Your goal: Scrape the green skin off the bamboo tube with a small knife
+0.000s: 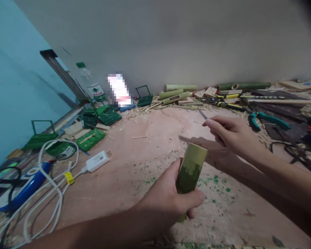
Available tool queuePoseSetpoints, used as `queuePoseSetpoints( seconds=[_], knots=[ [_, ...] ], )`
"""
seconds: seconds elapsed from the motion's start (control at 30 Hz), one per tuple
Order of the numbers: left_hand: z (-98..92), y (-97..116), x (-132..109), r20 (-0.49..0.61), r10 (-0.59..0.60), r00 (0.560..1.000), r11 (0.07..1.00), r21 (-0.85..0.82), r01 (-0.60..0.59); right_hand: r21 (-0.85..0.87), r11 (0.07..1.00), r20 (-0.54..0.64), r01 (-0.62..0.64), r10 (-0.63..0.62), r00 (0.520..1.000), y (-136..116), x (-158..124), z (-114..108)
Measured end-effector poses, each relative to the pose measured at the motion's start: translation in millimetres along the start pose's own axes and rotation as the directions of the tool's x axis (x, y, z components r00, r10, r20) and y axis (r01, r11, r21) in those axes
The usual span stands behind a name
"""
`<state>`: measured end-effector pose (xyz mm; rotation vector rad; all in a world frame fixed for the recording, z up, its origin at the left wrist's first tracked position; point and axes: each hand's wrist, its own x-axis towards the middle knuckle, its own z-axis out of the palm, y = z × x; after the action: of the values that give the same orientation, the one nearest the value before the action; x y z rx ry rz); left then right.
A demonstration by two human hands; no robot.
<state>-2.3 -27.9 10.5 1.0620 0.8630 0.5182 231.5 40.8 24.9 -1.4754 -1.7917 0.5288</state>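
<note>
My left hand [173, 193] is wrapped round a piece of bamboo [190, 169], held tilted above the work surface. Its upper part is scraped pale, while the green skin remains lower down. To the right, my right hand [226, 133] pinches a small knife [202, 113] whose curved blade points up and away to the left. The knife's handle is mostly hidden in my fingers. Blade and bamboo are apart. Green scrapings [216, 180] lie scattered on the wooden board [155, 135] beneath both hands.
Cut bamboo pieces [176, 96] and shavings line the wall. Teal-handled pliers [269, 121] lie at right among other tools. At left are a white charger [96, 161] with looped cable, a blue tube [28, 186], green bamboo pieces [90, 139] and a water bottle [90, 83].
</note>
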Motion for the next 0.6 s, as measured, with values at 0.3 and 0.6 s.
queuePoseSetpoints(
  seconds=[0.3,0.6],
  knots=[
    [-12.0,10,4,-0.158,0.076,0.984,0.995,-0.049,-0.085,0.062,0.993,0.175,0.104,-0.113,0.978,-19,-22,21],
    [-10.8,8,6,-0.206,0.084,0.975,0.995,-0.033,-0.093,0.201,0.964,0.248,0.172,-0.220,0.943,-19,-26,16]
  ],
)
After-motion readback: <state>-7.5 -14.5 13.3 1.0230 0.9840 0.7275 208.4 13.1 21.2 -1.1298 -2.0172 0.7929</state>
